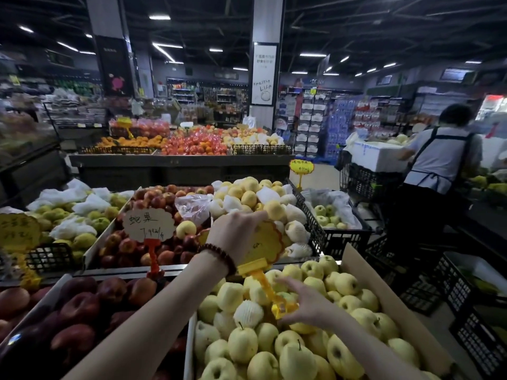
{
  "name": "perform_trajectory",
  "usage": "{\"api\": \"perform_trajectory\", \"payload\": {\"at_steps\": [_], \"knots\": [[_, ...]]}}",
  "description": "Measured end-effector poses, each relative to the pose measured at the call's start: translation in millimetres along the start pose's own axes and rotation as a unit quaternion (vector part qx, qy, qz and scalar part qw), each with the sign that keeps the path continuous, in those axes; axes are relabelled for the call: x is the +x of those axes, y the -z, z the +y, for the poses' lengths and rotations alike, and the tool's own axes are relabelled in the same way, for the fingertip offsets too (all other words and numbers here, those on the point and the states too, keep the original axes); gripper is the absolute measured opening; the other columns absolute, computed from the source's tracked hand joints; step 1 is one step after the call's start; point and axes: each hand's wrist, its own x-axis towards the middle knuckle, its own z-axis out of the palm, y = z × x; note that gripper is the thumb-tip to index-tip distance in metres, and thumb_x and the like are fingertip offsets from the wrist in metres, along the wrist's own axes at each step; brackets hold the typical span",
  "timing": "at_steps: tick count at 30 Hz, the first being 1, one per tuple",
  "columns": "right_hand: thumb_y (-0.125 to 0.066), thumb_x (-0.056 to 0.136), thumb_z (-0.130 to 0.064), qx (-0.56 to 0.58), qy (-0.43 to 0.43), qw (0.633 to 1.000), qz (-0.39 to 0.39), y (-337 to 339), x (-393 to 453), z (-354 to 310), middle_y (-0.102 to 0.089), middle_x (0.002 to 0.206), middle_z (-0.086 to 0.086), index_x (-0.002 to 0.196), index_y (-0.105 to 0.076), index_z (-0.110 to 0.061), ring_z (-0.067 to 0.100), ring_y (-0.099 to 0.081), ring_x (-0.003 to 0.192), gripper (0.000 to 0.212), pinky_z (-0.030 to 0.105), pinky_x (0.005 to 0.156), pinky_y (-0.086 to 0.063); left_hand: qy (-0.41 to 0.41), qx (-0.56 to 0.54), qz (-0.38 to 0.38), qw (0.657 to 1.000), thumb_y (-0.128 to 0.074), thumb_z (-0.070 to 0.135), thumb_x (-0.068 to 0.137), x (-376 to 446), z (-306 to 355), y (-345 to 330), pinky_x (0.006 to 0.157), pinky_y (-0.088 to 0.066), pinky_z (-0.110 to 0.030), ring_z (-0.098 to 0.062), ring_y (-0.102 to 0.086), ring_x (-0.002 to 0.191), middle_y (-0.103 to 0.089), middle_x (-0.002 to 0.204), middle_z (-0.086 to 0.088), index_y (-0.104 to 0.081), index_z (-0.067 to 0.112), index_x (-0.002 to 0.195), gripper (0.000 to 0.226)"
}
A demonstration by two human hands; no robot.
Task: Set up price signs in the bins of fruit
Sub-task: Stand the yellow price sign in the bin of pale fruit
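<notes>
L hand [233,233] fingers pinch top edge of yellow price sign [264,246]; R hand [306,305] fingers closed on its clip base [284,308]. Sign over box of yellow apples [274,344] — stem [263,283] runs upper-left to lower-right, card end up, tilted.

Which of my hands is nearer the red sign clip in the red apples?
Left. The left hand grips the yellow sign's card just right of the red clip; the right hand is lower, farther right.

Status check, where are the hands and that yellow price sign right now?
Left hand gripping yellow sign card. Right hand on clip base, over yellow apples. Nothing blocking.
</notes>
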Motion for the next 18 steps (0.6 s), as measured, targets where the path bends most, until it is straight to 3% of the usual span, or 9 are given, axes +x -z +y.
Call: {"api": "perform_trajectory", "payload": {"at_steps": [4, 7, 10, 12, 14, 16, 18], "knots": [[-0.084, 0.062, -0.033, -0.019, 0.023, 1.0, 0.005, -7.3, -7.6, 7.9, -0.062, 0.107, -0.013, 0.12, -0.054, -0.04, 0.009, -0.06, 0.105, 0.065, 0.036, 0.099, -0.051, -0.035, -0.028, 0.033, 0.998, -0.054, 0.004, 0.088, 12.4, 13.2, 8.6, 0.059, -0.054, -0.028, -0.022, -0.066, 0.074, -0.068, 0.091, -0.006, -0.061, 0.016, 0.109, 0.025], [-0.082, 0.066, -0.034, -0.019, 0.047, 0.998, 0.03, -13.9, -15.6, 6.2, -0.065, 0.09, -0.013, 0.097, -0.053, -0.05, 0.011, -0.065, 0.091, 0.046, 0.033, 0.09, -0.054, -0.044, -0.037, 0.064, 0.996, -0.062, 0.004, 0.082, 13.8, 16.5, 6.3, 0.066, -0.056, -0.034, -0.026, -0.066, 0.082, -0.068, 0.093, -0.008, -0.062, 0.016, 0.109, 0.029], [-0.08, 0.068, -0.037, -0.024, 0.067, 0.996, 0.053, -19.3, -23.1, 2.4, -0.068, 0.098, -0.011, 0.114, -0.058, -0.038, 0.009, -0.065, 0.093, 0.051, 0.029, 0.09, -0.053, -0.031, -0.008, 0.106, 0.994, -0.078, 0.013, 0.068, 12.3, 11.3, -0.9, 0.09, -0.05, -0.044, -0.029, -0.057, 0.11, -0.062, 0.117, -0.011, -0.054, 0.021, 0.121, 0.058], [-0.079, 0.069, -0.039, -0.019, 0.071, 0.994, 0.082, -20.9, -24.9, 3.6, -0.071, 0.1, -0.008, 0.119, -0.058, -0.028, 0.005, -0.065, 0.091, 0.055, 0.026, 0.087, -0.054, -0.011, -0.018, 0.119, 0.993, -0.077, 0.019, 0.07, 6.3, 8.4, -5.8, 0.097, -0.044, -0.044, -0.029, -0.049, 0.12, -0.054, 0.127, -0.011, -0.048, 0.021, 0.127, 0.064], [-0.078, 0.069, -0.04, 0.007, 0.055, 0.992, 0.109, -21.5, -24.8, 6.1, -0.072, 0.098, -0.008, 0.116, -0.059, -0.029, 0.003, -0.065, 0.088, 0.052, 0.02, 0.083, -0.054, 0.01, -0.033, 0.143, 0.989, -0.073, 0.015, 0.071, -7.5, 6.3, -17.2, 0.099, -0.041, -0.04, -0.028, -0.045, 0.121, -0.052, 0.127, -0.012, -0.048, 0.016, 0.125, 0.06], [-0.077, 0.068, -0.041, 0.039, 0.042, 0.99, 0.13, -18.9, -22.9, 7.4, -0.072, 0.099, -0.009, 0.116, -0.058, -0.033, 0.003, -0.067, 0.091, 0.052, 0.023, 0.086, -0.055, 0.066, -0.069, 0.153, 0.984, -0.07, 0.006, 0.069, -28.8, 4.1, -36.6, 0.101, -0.042, -0.04, -0.025, -0.04, 0.119, -0.051, 0.125, -0.012, -0.048, 0.013, 0.121, 0.057], [-0.078, 0.07, -0.033, 0.075, 0.041, 0.986, 0.142, -13.8, -20.9, 4.6, -0.073, 0.1, -0.008, 0.11, -0.056, -0.041, 0.004, -0.068, 0.095, 0.046, 0.03, 0.088, -0.057, 0.154, -0.117, 0.099, 0.976, -0.064, 0.0, 0.068, -52.6, 3.3, -57.6, 0.104, -0.043, -0.042, -0.024, -0.039, 0.119, -0.047, 0.127, -0.01, -0.046, 0.013, 0.121, 0.058]]}}
